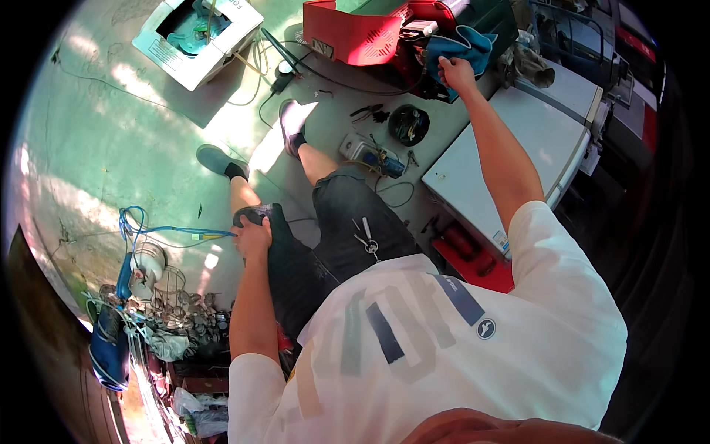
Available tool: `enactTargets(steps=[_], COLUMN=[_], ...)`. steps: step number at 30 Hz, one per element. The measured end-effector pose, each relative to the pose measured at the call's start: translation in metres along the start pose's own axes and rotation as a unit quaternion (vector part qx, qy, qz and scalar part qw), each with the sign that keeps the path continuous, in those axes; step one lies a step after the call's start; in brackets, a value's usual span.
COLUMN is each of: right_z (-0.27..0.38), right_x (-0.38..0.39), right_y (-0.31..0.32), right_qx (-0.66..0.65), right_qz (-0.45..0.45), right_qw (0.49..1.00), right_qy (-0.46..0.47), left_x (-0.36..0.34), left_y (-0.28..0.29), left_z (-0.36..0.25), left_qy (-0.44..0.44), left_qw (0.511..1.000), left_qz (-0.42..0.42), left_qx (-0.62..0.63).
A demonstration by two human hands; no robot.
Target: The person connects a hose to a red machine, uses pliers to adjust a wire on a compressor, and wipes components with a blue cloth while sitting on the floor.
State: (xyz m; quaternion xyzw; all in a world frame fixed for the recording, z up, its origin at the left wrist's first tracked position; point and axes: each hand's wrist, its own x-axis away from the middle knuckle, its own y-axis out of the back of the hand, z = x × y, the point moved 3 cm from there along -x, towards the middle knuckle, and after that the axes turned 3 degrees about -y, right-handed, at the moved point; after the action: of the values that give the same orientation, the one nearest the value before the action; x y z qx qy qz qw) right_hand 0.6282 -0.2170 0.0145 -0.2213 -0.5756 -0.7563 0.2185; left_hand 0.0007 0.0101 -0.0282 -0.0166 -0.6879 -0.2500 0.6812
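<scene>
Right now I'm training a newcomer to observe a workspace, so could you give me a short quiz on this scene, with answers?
1. What does the right hand touch?

2. True or false: the left hand is at the left knee.

3. As seen in the picture, where is the open white carton relative to the red metal cover?
a) to its left
b) to its right
c) directly below it

Key:
1. A blue cloth.
2. True.
3. a
</scene>
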Motion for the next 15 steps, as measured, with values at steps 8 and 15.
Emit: enactTargets(steps=[8, 15], right_z=[0.03, 0.054], right_x=[-0.025, -0.012], right_y=[-0.031, -0.034], right_qx=[0.25, 0.344], right_qz=[-0.051, -0.073], right_qw=[0.966, 0.935], right_qy=[0.052, -0.034], left_x=[-0.01, -0.023], left_y=[-0.016, -0.035], left_z=[0.001, 0.02], left_qy=[-0.113, -0.108], left_qw=[0.983, 0.976], left_qz=[-0.136, -0.178], left_qx=[0.039, 0.064])
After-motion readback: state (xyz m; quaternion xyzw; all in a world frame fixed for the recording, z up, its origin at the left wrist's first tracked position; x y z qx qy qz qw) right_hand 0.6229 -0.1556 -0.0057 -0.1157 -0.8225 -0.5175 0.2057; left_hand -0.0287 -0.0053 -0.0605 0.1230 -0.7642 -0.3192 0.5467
